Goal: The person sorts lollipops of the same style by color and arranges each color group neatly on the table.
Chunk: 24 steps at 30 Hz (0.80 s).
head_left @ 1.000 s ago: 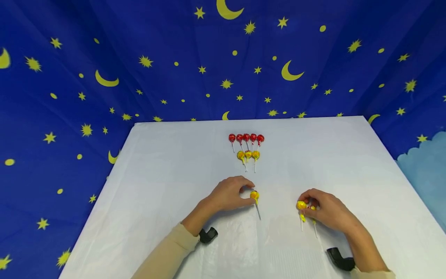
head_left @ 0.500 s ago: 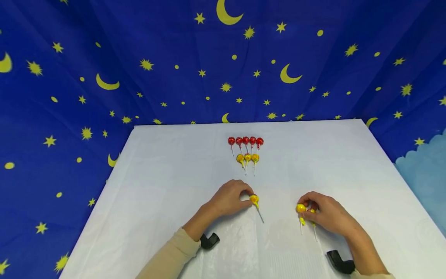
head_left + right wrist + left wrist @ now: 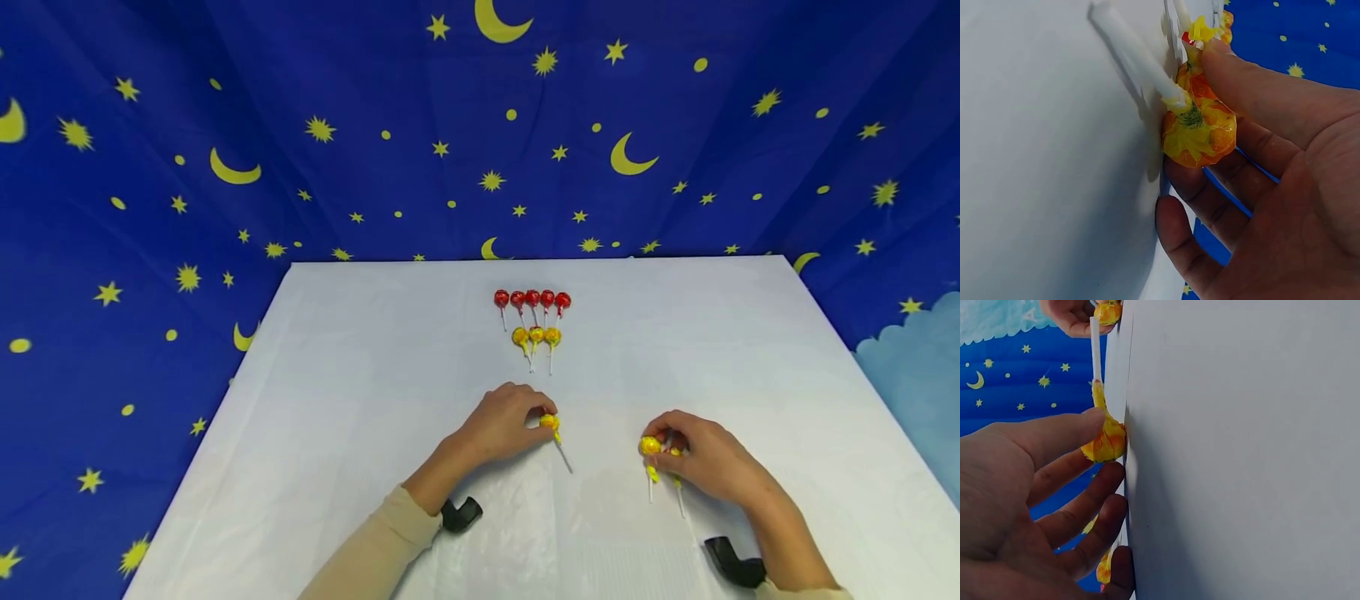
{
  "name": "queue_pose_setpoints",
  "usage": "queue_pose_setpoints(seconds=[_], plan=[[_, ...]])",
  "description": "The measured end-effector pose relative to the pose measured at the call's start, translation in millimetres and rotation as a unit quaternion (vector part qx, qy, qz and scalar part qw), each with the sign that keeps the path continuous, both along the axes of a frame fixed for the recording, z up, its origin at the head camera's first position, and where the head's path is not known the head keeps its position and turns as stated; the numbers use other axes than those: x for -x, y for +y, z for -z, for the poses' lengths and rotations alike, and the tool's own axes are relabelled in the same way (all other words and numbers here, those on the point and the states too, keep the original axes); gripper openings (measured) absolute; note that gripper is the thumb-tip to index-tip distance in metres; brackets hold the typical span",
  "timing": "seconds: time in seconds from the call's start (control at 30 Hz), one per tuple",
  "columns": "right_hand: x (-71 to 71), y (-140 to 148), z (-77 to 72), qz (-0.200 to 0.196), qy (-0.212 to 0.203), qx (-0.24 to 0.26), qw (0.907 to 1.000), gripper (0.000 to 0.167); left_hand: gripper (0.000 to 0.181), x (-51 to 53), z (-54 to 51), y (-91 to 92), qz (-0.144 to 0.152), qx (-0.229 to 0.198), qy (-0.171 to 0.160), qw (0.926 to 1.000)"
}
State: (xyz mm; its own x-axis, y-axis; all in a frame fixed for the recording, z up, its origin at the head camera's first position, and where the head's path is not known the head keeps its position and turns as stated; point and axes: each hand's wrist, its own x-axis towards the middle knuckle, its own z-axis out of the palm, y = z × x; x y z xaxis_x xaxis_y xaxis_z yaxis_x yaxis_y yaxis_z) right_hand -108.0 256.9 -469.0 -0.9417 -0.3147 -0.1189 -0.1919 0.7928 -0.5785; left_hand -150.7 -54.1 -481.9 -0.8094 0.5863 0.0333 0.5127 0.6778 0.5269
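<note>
My left hand (image 3: 510, 423) pinches a yellow-wrapped lollipop (image 3: 551, 422) between thumb and fingers, its white stick pointing toward the front right. In the left wrist view the thumb lies across the wrapper of that lollipop (image 3: 1105, 440), close to the tabletop. To the right, my right hand (image 3: 701, 454) pinches another yellow lollipop (image 3: 650, 446). A further yellow lollipop (image 3: 1200, 134) sits under the same hand, between thumb and palm, partly hidden in the head view. Whether the fingers grip this one too is unclear.
Further back on the white table (image 3: 375, 350) lies a row of several red lollipops (image 3: 532, 298). Just in front of it are three yellow lollipops (image 3: 536, 335). Dark blue fabric (image 3: 375, 167) with moons and stars hangs behind the table.
The left thumb and fingers have closed on the yellow lollipop, and its stick has swung slightly to the right. The right hand has barely moved.
</note>
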Motion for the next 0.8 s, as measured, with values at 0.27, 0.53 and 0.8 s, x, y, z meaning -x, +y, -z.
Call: queue_pose_setpoints(seconds=[0.27,0.53,0.8], plan=[[1.9,1,-3.8,0.012,-0.015,0.008,0.9998,0.025,0.022,1.9,-2.4,1.0,0.010,-0.026,-0.011,0.9996],[5.7,1,-8.2,0.034,-0.046,0.004,0.9983,0.026,0.018,3.4,0.5,1.4,-0.003,-0.047,-0.029,0.9985],[16.2,-2,-10.8,0.041,-0.014,0.004,0.9991,0.028,0.020,2.0,-2.1,-2.9,-0.007,-0.045,-0.049,0.9978]])
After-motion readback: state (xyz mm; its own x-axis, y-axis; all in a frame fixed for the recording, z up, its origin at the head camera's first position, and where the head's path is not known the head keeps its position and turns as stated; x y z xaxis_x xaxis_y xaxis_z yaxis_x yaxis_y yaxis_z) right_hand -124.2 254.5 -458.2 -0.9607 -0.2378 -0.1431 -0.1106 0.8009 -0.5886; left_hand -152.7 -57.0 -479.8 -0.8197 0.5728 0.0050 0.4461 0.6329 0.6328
